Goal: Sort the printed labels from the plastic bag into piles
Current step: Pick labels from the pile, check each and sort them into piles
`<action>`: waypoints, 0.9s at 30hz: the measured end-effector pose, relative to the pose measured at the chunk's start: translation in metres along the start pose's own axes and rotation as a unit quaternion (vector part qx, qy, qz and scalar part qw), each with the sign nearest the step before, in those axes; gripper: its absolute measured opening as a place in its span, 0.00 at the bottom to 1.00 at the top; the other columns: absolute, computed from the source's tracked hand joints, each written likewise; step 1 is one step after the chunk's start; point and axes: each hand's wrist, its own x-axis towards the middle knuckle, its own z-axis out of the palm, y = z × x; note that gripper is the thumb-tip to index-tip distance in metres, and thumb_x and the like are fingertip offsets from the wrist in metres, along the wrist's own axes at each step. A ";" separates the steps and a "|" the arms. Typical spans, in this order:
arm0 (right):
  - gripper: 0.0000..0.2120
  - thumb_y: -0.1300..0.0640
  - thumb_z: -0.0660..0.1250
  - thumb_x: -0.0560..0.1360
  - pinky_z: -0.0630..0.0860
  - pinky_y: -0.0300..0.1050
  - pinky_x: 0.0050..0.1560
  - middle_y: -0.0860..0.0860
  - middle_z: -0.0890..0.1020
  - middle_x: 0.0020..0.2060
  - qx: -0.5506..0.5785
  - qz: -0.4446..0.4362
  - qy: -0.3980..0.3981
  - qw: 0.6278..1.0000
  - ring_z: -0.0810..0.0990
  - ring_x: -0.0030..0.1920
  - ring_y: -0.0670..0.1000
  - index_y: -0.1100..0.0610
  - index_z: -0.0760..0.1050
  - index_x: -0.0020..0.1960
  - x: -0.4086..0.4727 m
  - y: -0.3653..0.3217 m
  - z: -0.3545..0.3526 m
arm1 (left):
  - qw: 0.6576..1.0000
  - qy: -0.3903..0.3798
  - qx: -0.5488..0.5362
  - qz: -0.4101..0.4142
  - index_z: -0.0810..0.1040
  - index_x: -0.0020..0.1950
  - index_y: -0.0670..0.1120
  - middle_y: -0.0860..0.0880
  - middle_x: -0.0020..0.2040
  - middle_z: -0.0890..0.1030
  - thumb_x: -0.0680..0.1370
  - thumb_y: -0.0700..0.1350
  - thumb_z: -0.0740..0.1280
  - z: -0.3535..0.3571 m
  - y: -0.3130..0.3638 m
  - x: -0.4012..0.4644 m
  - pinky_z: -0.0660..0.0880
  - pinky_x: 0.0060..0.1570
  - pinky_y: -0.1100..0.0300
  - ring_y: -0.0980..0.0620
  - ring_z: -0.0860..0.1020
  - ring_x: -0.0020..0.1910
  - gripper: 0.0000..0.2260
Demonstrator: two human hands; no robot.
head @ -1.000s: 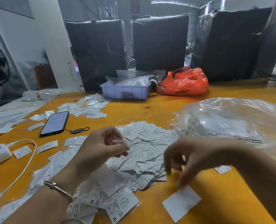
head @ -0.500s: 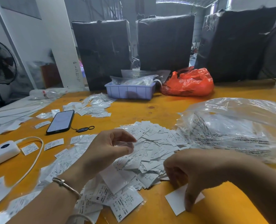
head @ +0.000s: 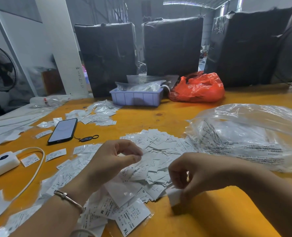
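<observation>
At the far left of the frame your white power bank (head: 0, 162) lies on the yellow worktop (head: 218, 219) with its cable (head: 37, 170) looping toward the lower left, and single labels (head: 55, 154) lie scattered just right of it. Above them, left of centre, your phone (head: 63, 131) rests face up with a small dark key tag (head: 87, 138) beside it, and a smaller pile of bagged labels (head: 97, 114) sits further up the frame. Your left hand (head: 111, 161), a bracelet (head: 68, 197) on its wrist, hovers over the main heap of printed labels (head: 158, 158) at centre frame; its thumb and forefinger pinch what looks like a thin clear sleeve, too blurred to tell more. More labels marked M and XL spread below that wrist toward the bottom edge. Behind the heap, in the upper middle, stands a lavender tray (head: 136, 99) holding clear packets, with an orange bag (head: 198, 88) touching its right end and black wrapped bales (head: 172, 47) behind both. Your right hand (head: 198, 177), lower right of centre, has its fingers curled down around a white label (head: 174, 196) at the heap's lower right edge, against the worktop. At the right of the frame lies the big clear plastic bag (head: 247, 134), crumpled, touching the heap's right side.
</observation>
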 end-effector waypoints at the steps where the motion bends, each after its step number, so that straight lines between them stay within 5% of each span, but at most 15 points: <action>1: 0.11 0.61 0.75 0.68 0.71 0.39 0.35 0.47 0.79 0.36 0.049 -0.010 0.009 0.999 0.75 0.35 0.44 0.49 0.74 0.39 0.000 0.001 -0.002 | 1.000 -0.004 0.003 0.000 0.85 0.43 0.54 0.54 0.44 0.86 0.73 0.42 0.75 -0.001 0.000 0.000 0.73 0.46 0.64 0.59 0.82 0.45 0.06; 5: 0.13 0.69 0.75 0.66 0.75 0.37 0.37 0.51 0.83 0.38 0.233 -0.040 0.048 0.970 0.80 0.38 0.47 0.55 0.79 0.45 -0.002 0.010 -0.011 | 0.998 -0.041 -0.050 -0.024 0.86 0.44 0.48 0.49 0.40 0.86 0.73 0.39 0.74 -0.002 0.003 0.000 0.76 0.37 0.69 0.58 0.82 0.37 0.03; 9: 0.08 0.67 0.75 0.62 0.74 0.34 0.36 0.51 0.81 0.33 0.345 -0.077 0.141 0.925 0.79 0.36 0.46 0.55 0.80 0.32 0.001 0.010 -0.008 | 0.988 -0.068 -0.127 -0.050 0.80 0.46 0.38 0.42 0.42 0.86 0.74 0.32 0.72 -0.002 0.003 -0.001 0.80 0.39 0.61 0.47 0.85 0.39 0.03; 13: 0.11 0.70 0.68 0.57 0.75 0.31 0.36 0.51 0.85 0.40 0.431 -0.109 0.262 0.857 0.82 0.43 0.45 0.56 0.81 0.28 0.008 0.007 0.004 | 0.978 -0.079 -0.185 -0.052 0.79 0.44 0.36 0.39 0.44 0.85 0.72 0.29 0.71 -0.004 0.003 -0.002 0.82 0.41 0.57 0.41 0.85 0.44 0.05; 17: 0.23 0.77 0.60 0.68 0.79 0.40 0.45 0.53 0.86 0.41 0.421 -0.116 0.283 0.854 0.84 0.46 0.48 0.53 0.86 0.38 0.014 0.002 0.016 | 0.982 -0.073 -0.173 -0.023 0.84 0.45 0.44 0.41 0.45 0.86 0.69 0.36 0.77 -0.003 0.005 -0.002 0.81 0.48 0.58 0.45 0.85 0.45 0.08; 19: 0.19 0.72 0.63 0.70 0.78 0.45 0.52 0.52 0.86 0.44 0.422 -0.115 0.277 0.856 0.83 0.49 0.49 0.52 0.86 0.43 0.015 0.000 0.017 | 0.983 -0.062 -0.172 -0.024 0.85 0.46 0.45 0.42 0.45 0.86 0.70 0.40 0.77 -0.002 0.005 -0.002 0.81 0.49 0.60 0.46 0.85 0.46 0.06; 22: 0.13 0.62 0.65 0.67 0.77 0.38 0.44 0.49 0.86 0.44 0.435 -0.109 0.279 0.849 0.81 0.44 0.44 0.51 0.86 0.43 0.013 -0.001 0.015 | 0.985 -0.045 -0.166 -0.025 0.85 0.45 0.44 0.44 0.45 0.86 0.71 0.43 0.77 -0.001 0.005 -0.002 0.80 0.48 0.63 0.49 0.85 0.46 0.05; 27: 0.19 0.75 0.66 0.70 0.78 0.39 0.38 0.51 0.85 0.40 0.398 -0.110 0.337 0.846 0.81 0.40 0.46 0.52 0.86 0.43 0.012 -0.002 0.016 | 0.991 -0.034 -0.125 -0.022 0.86 0.43 0.49 0.48 0.41 0.85 0.69 0.43 0.75 -0.002 0.007 -0.003 0.75 0.40 0.69 0.56 0.81 0.40 0.04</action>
